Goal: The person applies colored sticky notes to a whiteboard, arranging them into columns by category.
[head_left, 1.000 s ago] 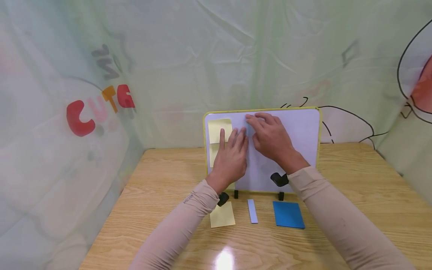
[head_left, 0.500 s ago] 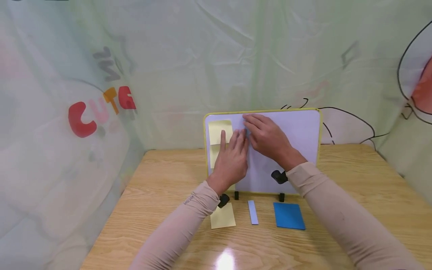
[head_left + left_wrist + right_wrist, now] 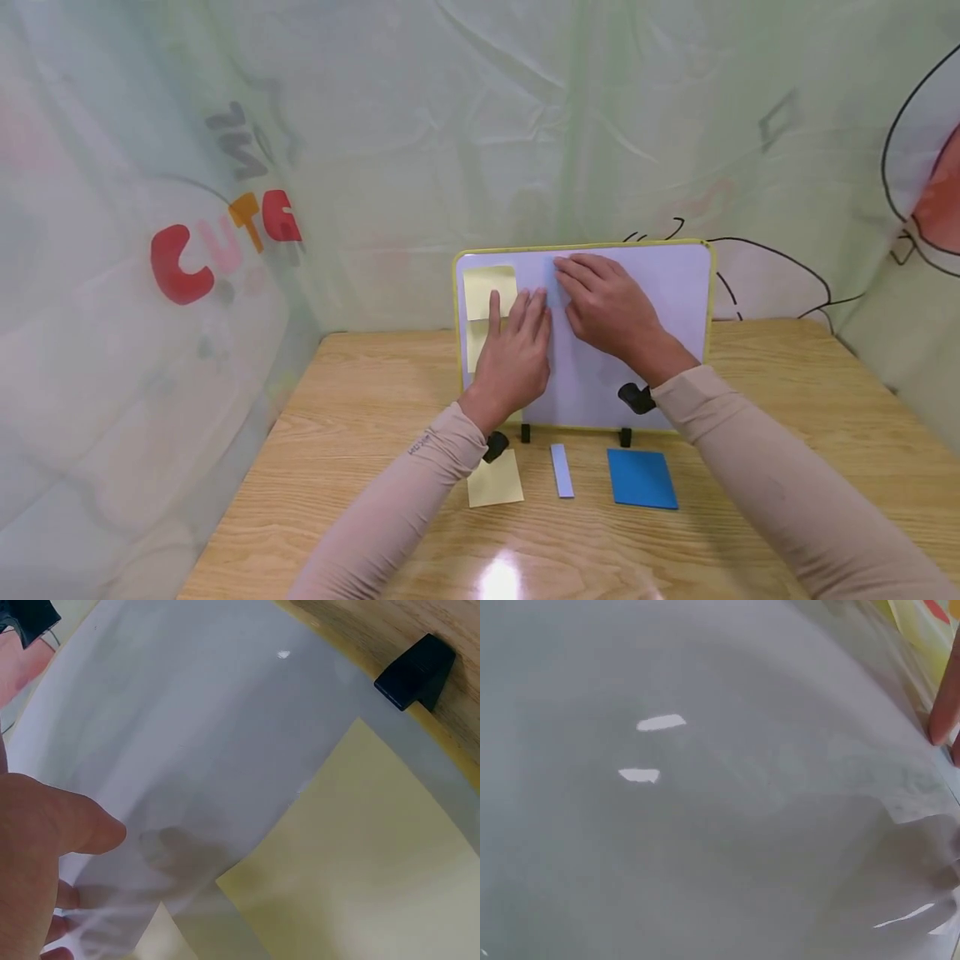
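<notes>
A whiteboard (image 3: 600,392) with a thin yellow frame stands upright on the table. My left hand (image 3: 513,358) lies against it, fingers straight and pointing up, the tips at the left edge of a pale blue paper piece (image 3: 552,287). Fingers of my right hand (image 3: 611,304) are extended over that blue piece near the board's top edge, hiding most of it. Yellow sticky notes (image 3: 489,292) run down the board's left side, partly behind my left hand. One yellow note (image 3: 360,862) shows large in the left wrist view; the right wrist view shows mostly glossy white board.
On the table before the board lie a yellow sticky pad (image 3: 497,483), a narrow pale strip (image 3: 562,471) and a blue square pad (image 3: 642,479). Small black feet (image 3: 626,437) hold up the board. A printed curtain (image 3: 390,167) hangs behind.
My right hand shifted slightly left, then back to the right along the board's top, uncovering more of the pale blue piece. My left hand has stayed in place.
</notes>
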`<state>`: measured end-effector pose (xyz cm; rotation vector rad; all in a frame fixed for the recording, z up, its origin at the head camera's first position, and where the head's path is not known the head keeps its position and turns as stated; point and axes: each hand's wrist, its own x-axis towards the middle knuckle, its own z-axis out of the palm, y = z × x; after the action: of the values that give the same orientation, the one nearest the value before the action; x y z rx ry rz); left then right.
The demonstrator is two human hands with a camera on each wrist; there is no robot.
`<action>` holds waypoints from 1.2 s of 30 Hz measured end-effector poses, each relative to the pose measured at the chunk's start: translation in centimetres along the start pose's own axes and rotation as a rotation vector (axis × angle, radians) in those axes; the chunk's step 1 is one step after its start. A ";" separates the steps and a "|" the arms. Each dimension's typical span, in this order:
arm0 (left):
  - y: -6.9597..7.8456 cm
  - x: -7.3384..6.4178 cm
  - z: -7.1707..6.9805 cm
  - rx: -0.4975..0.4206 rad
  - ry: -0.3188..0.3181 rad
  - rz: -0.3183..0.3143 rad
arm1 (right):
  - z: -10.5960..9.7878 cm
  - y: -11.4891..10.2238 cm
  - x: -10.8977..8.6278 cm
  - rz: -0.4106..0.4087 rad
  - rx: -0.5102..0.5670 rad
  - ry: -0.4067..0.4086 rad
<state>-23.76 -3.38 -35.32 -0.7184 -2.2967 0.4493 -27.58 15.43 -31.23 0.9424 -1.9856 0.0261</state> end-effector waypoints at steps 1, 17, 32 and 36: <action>0.0 0.0 0.0 0.000 -0.004 0.000 | -0.1 0.0 0.0 0.000 0.002 0.005; 0.5 -0.3 0.2 -0.021 -0.015 -0.011 | -0.1 -0.5 0.3 0.012 0.008 -0.023; 0.5 -1.7 -0.5 -0.182 0.159 -0.005 | -1.6 -1.2 -1.4 0.151 0.051 0.056; 0.6 -2.5 -0.8 -0.264 0.266 0.011 | -1.8 -1.5 -2.0 0.183 0.059 0.046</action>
<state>-21.45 -4.33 -36.24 -0.8639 -2.1192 0.0477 -24.77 16.28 -32.17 0.7877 -2.0318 0.2076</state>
